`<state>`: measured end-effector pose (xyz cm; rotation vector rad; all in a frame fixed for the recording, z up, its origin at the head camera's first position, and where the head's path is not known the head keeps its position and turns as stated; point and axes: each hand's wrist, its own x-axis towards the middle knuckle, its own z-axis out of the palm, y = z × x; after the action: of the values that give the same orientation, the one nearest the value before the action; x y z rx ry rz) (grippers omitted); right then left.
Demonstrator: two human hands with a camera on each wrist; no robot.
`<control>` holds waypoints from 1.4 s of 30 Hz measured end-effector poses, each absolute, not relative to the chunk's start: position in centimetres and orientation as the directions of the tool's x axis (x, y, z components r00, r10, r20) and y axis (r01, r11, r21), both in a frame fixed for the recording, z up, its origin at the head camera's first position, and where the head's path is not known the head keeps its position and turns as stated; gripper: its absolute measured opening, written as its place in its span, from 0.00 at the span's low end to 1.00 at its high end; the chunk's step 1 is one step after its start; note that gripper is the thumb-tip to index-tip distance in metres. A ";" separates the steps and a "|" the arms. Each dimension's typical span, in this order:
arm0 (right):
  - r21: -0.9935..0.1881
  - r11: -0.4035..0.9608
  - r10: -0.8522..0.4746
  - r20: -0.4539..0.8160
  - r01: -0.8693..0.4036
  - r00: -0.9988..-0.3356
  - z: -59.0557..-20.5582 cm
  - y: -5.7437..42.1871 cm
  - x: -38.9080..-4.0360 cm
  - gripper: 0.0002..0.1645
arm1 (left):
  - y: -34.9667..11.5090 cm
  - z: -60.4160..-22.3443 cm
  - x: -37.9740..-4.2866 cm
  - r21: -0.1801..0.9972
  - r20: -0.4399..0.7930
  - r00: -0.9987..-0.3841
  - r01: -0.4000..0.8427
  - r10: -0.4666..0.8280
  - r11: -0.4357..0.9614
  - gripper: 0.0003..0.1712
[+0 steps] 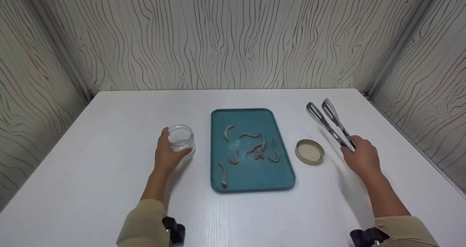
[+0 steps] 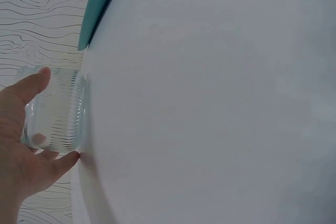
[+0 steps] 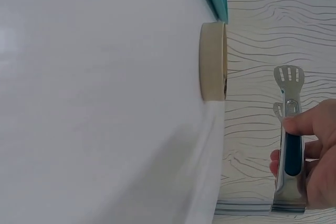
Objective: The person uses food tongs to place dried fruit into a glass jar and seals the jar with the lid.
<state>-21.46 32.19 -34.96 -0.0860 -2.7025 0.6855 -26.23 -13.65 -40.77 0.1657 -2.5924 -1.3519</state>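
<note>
My left hand [image 1: 168,156] holds a clear glass jar [image 1: 186,145] without a lid, thumb and fingers around its sides. In the left wrist view the ribbed wall of the jar [image 2: 63,111] shows between thumb and fingers. My right hand [image 1: 364,158] grips metal tongs [image 1: 341,125] with a dark blue handle inset [image 3: 293,156]. The slotted tips of the tongs point away from me and stand apart, with nothing between them. Several greyish-brown, worm-like curled strips [image 1: 224,176] lie scattered on a teal tray [image 1: 251,176] between the hands.
A round beige lid [image 1: 309,151] lies on the white table [image 1: 255,218], right of the tray and left of my right hand. Wood-grain patterned panels [image 1: 218,39] enclose the table at the back and both sides.
</note>
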 end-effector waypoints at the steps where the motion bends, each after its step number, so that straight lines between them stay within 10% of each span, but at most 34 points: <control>1: -0.469 0.882 0.131 0.331 -0.042 -0.934 -34.7 32.0 -21.5 0.17 | -13.7 -40.8 -26.2 0.822 0.136 -0.971 0.001 -0.196 0.569 0.55; 42: -0.310 0.883 -0.261 0.301 -0.353 -0.917 -32.6 21.9 -17.4 0.15 | -13.5 -41.1 -26.3 0.826 0.145 -0.962 -0.010 -0.230 0.564 0.55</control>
<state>-17.39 21.90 -32.55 0.4645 -2.8009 0.5306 -26.28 -13.45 -41.08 0.2009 -2.5620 -1.3502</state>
